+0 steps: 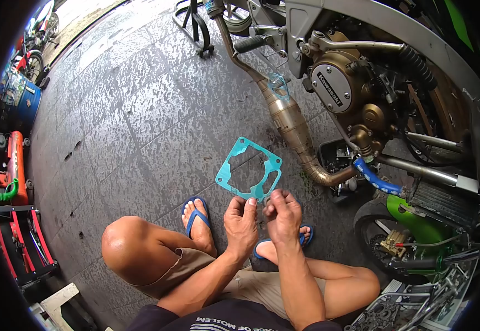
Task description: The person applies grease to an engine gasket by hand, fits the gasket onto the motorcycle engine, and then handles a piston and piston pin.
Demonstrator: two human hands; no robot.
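A thin teal gasket (225, 172) with a large central opening and corner bolt holes is held up in front of me, above the floor. My left hand (241, 225) pinches its near edge between thumb and fingers. My right hand (283, 218) is closed at the near right corner, fingers curled against the same gasket; its fingertips partly hide that corner. Beyond it, a thin light-blue outlined piece (278, 86) lies over the exhaust pipe (292, 124).
A motorcycle engine with a Kawasaki cover (331, 88) stands at the right, with a blue hose (378, 177) below. A black tray (336, 157) of parts sits under it. At the left are a red jack (15, 165), a red-and-black rack (25, 243) and a blue drum (29, 102).
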